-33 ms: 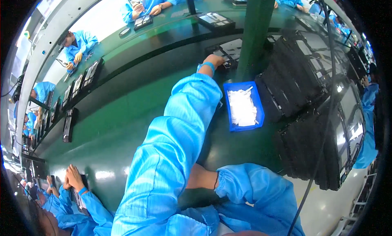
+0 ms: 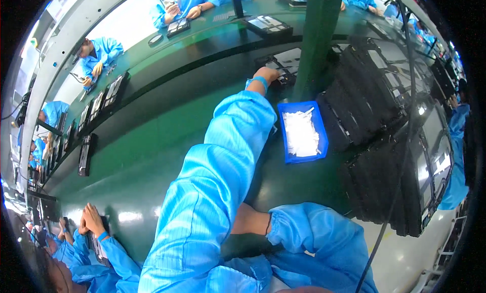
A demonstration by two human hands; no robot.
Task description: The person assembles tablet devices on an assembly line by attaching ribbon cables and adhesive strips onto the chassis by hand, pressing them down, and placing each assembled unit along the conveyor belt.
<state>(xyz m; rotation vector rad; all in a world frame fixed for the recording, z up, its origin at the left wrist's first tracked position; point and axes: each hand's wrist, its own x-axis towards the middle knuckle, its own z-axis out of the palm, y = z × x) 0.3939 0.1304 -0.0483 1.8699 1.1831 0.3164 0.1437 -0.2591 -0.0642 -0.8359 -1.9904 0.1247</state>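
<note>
Black device casing (image 2: 290, 56) lies on green desk (image 2: 152, 146), beside green post (image 2: 316, 50). Left hand (image 2: 267, 74) at its near edge, grip unclear; right hand (image 2: 246, 220) mostly behind left sleeve (image 2: 202, 186), can't tell. Sideways drag could knock casing against post.

Head-worn fisheye, left of the pair; very wide field. Looks down and forward across table (image 2: 152, 151) to its far side. Wearer's sleeves (image 2: 202, 191) closest, from lower edge; left hand (image 2: 266, 75) farther off. Workers (image 2: 202, 0) small along top. Frame (image 2: 59, 50) bows at left; corners black.
</note>
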